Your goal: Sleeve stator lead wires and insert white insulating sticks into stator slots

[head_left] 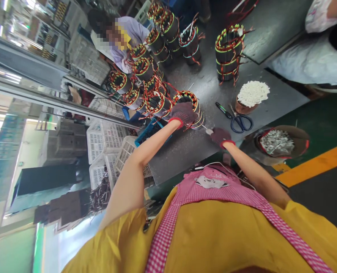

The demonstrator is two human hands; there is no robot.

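2 grips (185, 112) (222, 135), L on 1 coil (193, 99)

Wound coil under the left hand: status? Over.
Left hand on the wound coil, near side. Right hand close by, grip unclear. Another coil stands close on the left; scissors lie off right.

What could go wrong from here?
The left hand lies at the rim of a wound stator; red wires there might snag on it. White pieces are heaped above the rim of their tub, so a bump could spill some. Scissors lie loose near the right hand, which might knock them.
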